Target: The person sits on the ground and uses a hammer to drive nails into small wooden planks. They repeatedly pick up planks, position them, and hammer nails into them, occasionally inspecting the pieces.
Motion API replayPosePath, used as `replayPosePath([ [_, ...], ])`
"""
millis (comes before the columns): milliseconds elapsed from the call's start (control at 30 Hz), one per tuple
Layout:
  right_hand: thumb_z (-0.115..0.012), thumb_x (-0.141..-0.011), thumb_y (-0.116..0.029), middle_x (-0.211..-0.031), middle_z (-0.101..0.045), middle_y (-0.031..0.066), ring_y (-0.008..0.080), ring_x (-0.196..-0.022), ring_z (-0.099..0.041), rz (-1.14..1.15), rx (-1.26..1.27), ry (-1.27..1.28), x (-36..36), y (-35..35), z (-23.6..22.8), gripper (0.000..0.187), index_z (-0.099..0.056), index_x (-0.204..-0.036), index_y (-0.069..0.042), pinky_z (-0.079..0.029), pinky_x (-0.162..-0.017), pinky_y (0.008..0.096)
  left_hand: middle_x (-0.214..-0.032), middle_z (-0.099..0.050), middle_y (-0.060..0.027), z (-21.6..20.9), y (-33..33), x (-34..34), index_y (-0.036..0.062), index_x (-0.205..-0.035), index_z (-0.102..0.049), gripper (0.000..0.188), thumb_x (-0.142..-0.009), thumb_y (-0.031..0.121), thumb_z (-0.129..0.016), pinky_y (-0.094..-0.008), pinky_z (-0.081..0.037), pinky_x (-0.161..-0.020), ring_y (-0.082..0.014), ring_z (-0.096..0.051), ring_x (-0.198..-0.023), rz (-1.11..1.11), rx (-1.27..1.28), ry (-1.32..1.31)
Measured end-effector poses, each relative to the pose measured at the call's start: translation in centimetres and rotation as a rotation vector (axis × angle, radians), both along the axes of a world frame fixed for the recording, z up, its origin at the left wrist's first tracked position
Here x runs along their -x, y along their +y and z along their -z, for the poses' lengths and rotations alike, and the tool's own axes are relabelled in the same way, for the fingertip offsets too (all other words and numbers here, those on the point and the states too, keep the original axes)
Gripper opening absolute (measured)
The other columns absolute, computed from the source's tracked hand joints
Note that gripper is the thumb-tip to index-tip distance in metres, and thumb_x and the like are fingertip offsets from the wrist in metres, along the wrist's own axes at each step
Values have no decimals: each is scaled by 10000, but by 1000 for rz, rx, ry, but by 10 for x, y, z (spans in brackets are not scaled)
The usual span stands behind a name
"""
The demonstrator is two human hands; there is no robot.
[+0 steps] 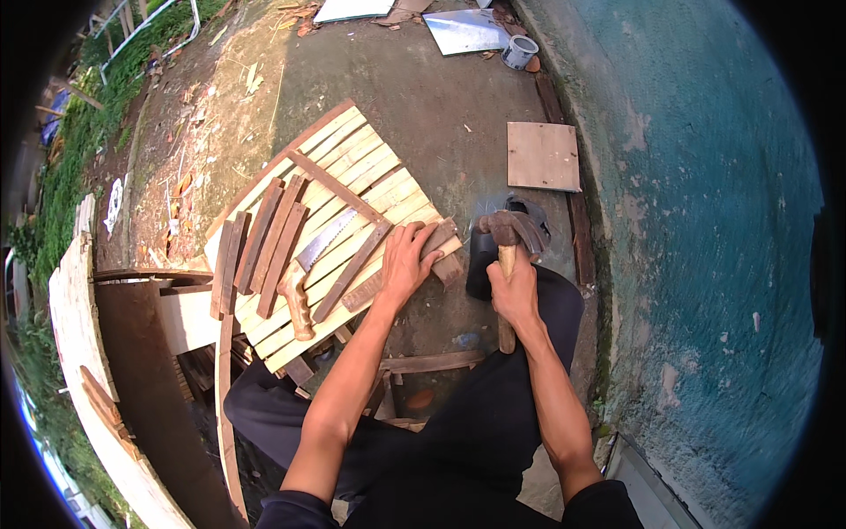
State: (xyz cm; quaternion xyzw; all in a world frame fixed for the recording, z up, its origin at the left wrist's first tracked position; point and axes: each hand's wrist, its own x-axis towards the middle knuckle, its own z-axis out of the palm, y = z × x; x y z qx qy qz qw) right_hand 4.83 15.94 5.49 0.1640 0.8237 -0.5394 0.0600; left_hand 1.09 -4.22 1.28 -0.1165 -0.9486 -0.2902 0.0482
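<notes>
My left hand (408, 264) is closed over a short brown wooden batten (361, 294) near the right edge of a slatted wooden tabletop (374, 159); its fingers cover the batten's middle. Beside that hand, two longer brown strips (339, 187) meet at a corner and lie across the slats. To the right, my right hand (516, 295) is wrapped around the wooden handle of a claw hammer (504, 231), held above my thigh with its head up. A handsaw (298, 300) with a wooden grip rests on the slats, near several loose brown strips (269, 234).
A blue-green wall (696, 220) runs along the right. On the concrete lie a square board (542, 156), a grey can (520, 52) and a pale sheet (465, 32). Close behind the hammer sits a black object (480, 260). A curved wooden piece (115, 406) stands at the left.
</notes>
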Motion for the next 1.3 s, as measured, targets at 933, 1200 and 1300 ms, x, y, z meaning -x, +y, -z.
replayPosePath([
  [933,-578,-821,-142,-822,-623,301,487,-799,-635,-129,-224,51,14,-38,-44,375,-534,-1125,71,-500,-706,463,-891,-596,-77,3,-8,-1,84,-1173,-696,427,-768,192,-774,-382,-484,-794,-282,-539,-869,-3,-128,-18],
  [1200,-596,-823,-67,-786,-624,302,468,-736,-634,-140,-235,310,-1,-38,-39,307,-592,-1089,86,-502,-638,475,-906,-597,-71,7,-8,-3,89,-1170,-698,419,-773,203,-770,-375,-486,-810,-277,-541,-887,-8,-120,-23],
  [1300,-600,-817,-49,-806,-613,352,502,-781,-627,-140,-259,-9,6,-41,-26,382,-590,-1175,84,-512,-635,493,-905,-597,-61,6,-9,-1,95,-1170,-699,415,-777,204,-769,-378,-484,-814,-271,-541,-888,-7,-136,-18],
])
